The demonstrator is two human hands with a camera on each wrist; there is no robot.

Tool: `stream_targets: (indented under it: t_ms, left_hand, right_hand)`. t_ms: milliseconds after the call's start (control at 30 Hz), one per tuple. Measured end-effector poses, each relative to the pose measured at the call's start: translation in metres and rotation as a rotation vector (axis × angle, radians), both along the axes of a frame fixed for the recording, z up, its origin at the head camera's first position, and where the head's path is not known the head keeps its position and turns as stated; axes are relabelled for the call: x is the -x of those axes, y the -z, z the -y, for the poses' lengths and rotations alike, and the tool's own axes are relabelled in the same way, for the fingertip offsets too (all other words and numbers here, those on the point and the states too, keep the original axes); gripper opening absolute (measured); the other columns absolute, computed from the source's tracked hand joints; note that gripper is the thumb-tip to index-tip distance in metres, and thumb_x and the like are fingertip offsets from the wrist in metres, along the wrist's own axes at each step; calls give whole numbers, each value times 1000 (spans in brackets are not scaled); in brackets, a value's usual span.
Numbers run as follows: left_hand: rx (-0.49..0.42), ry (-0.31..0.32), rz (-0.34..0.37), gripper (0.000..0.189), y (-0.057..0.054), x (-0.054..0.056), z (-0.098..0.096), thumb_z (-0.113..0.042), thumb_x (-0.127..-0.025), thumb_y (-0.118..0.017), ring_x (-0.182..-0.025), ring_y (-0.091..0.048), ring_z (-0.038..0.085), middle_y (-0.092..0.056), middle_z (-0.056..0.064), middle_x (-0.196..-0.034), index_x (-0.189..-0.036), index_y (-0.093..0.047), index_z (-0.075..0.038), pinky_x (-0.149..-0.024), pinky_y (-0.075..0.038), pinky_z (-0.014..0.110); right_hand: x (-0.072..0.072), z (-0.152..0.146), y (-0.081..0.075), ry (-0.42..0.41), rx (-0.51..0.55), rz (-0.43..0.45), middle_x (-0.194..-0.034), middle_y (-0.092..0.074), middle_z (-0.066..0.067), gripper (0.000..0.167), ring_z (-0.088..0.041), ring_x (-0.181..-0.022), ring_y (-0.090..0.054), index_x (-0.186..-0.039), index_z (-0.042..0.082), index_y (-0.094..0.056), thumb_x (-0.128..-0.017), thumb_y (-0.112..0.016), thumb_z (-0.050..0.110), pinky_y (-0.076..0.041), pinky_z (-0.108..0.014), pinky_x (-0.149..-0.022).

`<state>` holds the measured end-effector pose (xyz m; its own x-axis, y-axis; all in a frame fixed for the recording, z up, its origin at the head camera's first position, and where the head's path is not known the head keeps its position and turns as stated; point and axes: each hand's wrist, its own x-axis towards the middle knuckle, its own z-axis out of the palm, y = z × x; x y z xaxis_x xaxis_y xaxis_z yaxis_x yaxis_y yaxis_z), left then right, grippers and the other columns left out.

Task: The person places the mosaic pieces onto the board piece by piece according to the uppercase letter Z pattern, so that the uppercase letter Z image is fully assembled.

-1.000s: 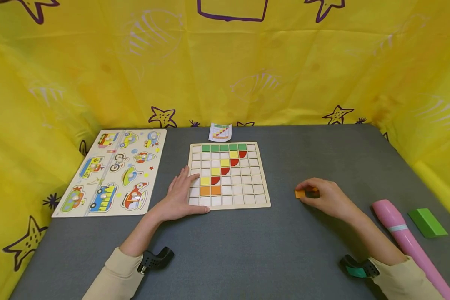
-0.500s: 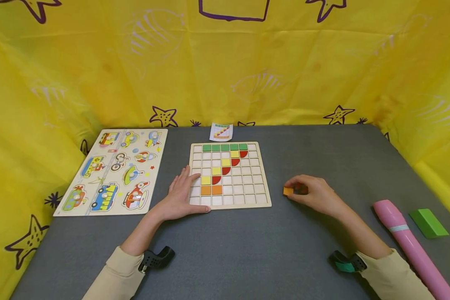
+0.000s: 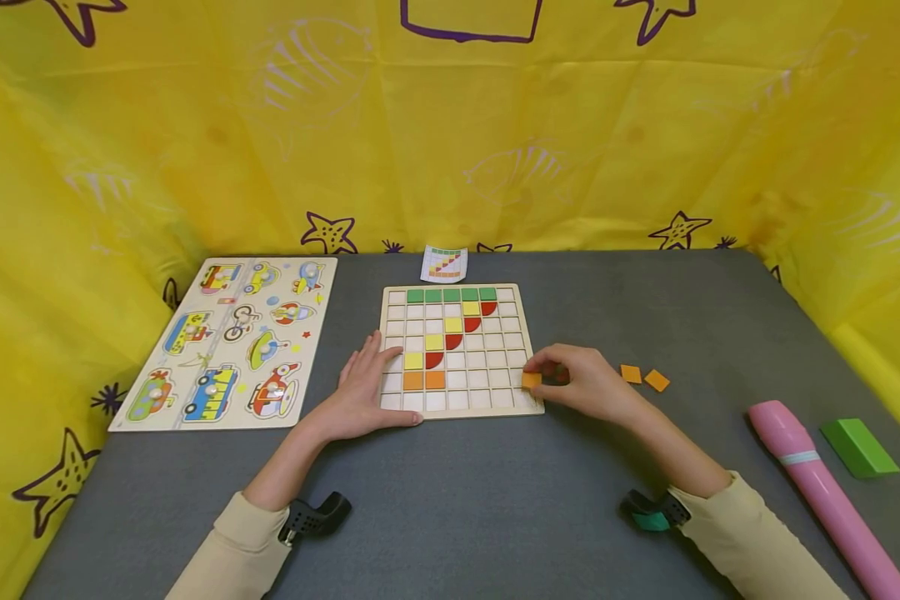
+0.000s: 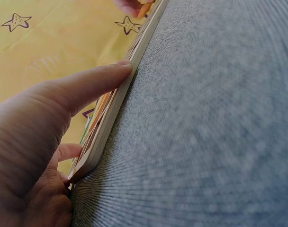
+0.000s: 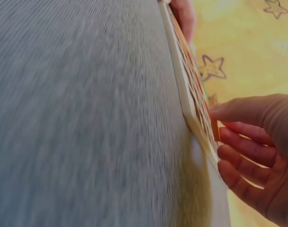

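Observation:
A wooden grid board lies in the middle of the table. It carries a row of green squares, a diagonal of yellow squares and red quarter-circles, and two orange squares low on the left. My left hand rests spread at the board's left edge, its thumb on the front rim. At the board's right edge, my right hand pinches an orange square tile between thumb and fingers. In the right wrist view that tile stands close over the board.
Two loose orange tiles lie right of my right hand. Behind the board is a small pattern card. A vehicle puzzle board lies left. A pink microphone-shaped object and a green block are at the right.
My right hand has carried the orange tile leftward from the open table to the board's right edge, uncovering two loose orange tiles. My left hand has stayed in place.

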<state>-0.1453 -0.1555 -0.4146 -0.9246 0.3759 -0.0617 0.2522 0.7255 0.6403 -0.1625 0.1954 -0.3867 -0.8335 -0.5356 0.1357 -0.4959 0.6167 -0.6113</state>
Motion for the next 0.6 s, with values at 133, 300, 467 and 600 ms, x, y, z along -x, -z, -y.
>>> stream_targets:
  t_ms: [133, 300, 467, 600]
  left_hand:
    - [-2, -1, 0, 105, -1, 0, -1, -51, -72, -81, -147, 5, 37, 3, 24, -160, -149, -29, -3, -114, 0, 55]
    - [-6, 0, 0, 105, -1, -1, -1, -50, -72, -81, -147, 5, 38, 3, 24, -160, -149, -29, -2, -114, 0, 56]
    - [1, -2, 1, 105, 0, 0, 0, -51, -72, -81, -147, 6, 38, 4, 24, -160, -149, -29, -3, -114, 0, 56]
    - [4, -4, 5, 105, 0, 0, 0, -52, -72, -80, -147, 6, 37, 4, 24, -160, -150, -29, -3, -114, 1, 56]
  right_hand:
    - [2, 16, -2, -24, 17, 30, -94, -66, 3, 25, -18, -83, -57, -104, 11, -71, -80, -80, 12, -50, -34, -72]
    - [4, 34, 0, -70, 33, 21, -94, -67, 2, 25, -18, -83, -57, -103, 9, -71, -79, -79, 11, -50, -33, -73]
    - [7, 50, 0, -101, 38, 0, -94, -67, 2, 25, -18, -84, -58, -102, 9, -71, -79, -80, 11, -50, -33, -74]
    - [9, 62, 0, -118, 24, -7, -94, -67, 2, 24, -17, -84, -57, -102, 9, -71, -79, -79, 12, -49, -31, -75]
